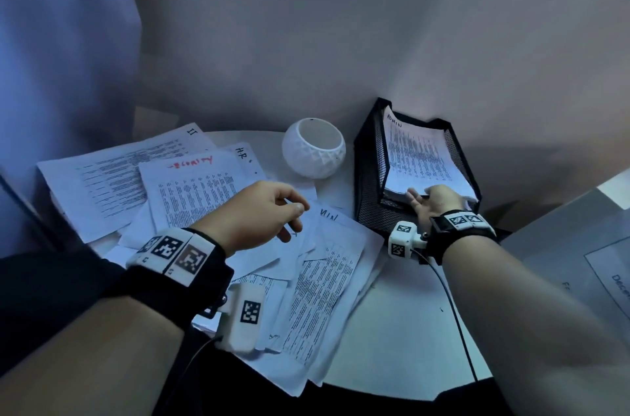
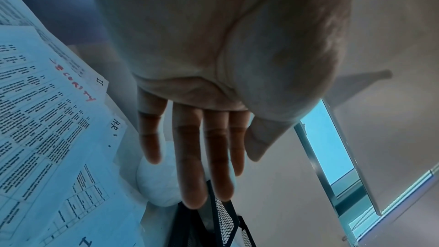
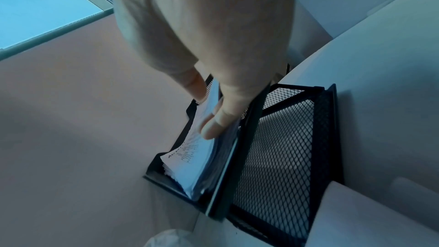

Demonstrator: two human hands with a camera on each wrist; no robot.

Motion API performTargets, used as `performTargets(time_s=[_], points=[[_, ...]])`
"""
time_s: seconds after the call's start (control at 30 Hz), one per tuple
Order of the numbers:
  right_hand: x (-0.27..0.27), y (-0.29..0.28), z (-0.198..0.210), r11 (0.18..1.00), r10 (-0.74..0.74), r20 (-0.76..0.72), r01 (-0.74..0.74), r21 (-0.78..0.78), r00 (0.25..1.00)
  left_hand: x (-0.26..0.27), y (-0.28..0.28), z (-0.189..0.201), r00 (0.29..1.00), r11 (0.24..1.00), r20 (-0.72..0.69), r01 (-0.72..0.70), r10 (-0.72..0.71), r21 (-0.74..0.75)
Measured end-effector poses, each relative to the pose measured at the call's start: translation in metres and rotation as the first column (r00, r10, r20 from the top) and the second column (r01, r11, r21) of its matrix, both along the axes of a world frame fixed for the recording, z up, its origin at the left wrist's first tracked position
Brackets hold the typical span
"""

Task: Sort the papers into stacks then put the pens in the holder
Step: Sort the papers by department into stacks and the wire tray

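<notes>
Printed sheets (image 1: 112,183) lie loose and overlapping across the left of the round white table; one is marked SECURITY in red (image 1: 194,183) (image 2: 47,100). My left hand (image 1: 293,217) (image 2: 197,176) hovers over them with straight fingers and holds nothing. A black mesh tray (image 1: 366,176) (image 3: 280,147) stands at the right with a stack headed ADMIN (image 1: 419,156) (image 3: 190,166) in it. My right hand (image 1: 426,197) (image 3: 209,108) pinches that stack's near edge between thumb and fingers. A white faceted pot (image 1: 313,147) (image 2: 156,185) stands between papers and tray. No pen shows plainly.
A bare part of the table (image 1: 409,313) lies in front of the tray, crossed by the wrist camera's cable (image 1: 453,306). A grey surface with a printed sheet (image 1: 579,262) adjoins on the right. A plain wall rises close behind the tray and pot.
</notes>
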State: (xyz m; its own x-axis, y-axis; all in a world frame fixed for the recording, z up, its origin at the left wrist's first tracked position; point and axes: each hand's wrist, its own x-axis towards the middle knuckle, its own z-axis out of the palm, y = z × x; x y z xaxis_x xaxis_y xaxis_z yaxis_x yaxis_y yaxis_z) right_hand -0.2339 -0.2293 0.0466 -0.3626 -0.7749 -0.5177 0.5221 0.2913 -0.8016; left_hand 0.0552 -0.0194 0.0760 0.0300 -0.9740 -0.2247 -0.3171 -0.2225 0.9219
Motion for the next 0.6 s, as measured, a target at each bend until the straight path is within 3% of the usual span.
performTargets(time_s=[0.17, 0.23, 0.3, 0.4, 0.5, 0.6], points=[[0.006, 0.024, -0.029, 1.0, -0.007, -0.362, 0.005, -0.005, 0.932, 0.004, -0.004, -0.002, 1.0, 1.0, -0.015, -0.026, 0.025, -0.015], [0.014, 0.045, -0.045, 0.998, 0.066, -0.545, -0.064, 0.023, 0.836, 0.005, -0.004, -0.002, 0.999, 0.999, -0.017, -0.038, 0.038, -0.021], [0.021, 0.069, -0.064, 0.977, 0.209, -0.714, -0.177, 0.12, 0.669, 0.005, -0.004, -0.001, 0.999, 0.999, -0.021, -0.043, 0.042, -0.028], [0.03, 0.102, -0.103, 0.864, 0.496, -0.717, -0.362, 0.351, 0.49, 0.004, -0.002, 0.0, 0.999, 0.999, -0.023, -0.041, 0.04, -0.029], [0.039, 0.124, -0.136, 0.778, 0.621, -0.701, -0.386, 0.496, 0.351, 0.004, 0.0, -0.001, 0.999, 0.999, -0.018, -0.042, 0.042, -0.03], [0.046, 0.144, -0.147, 0.745, 0.66, -0.678, -0.396, 0.537, 0.323, 0.003, 0.002, -0.005, 0.999, 0.999, -0.006, -0.045, 0.045, -0.013]])
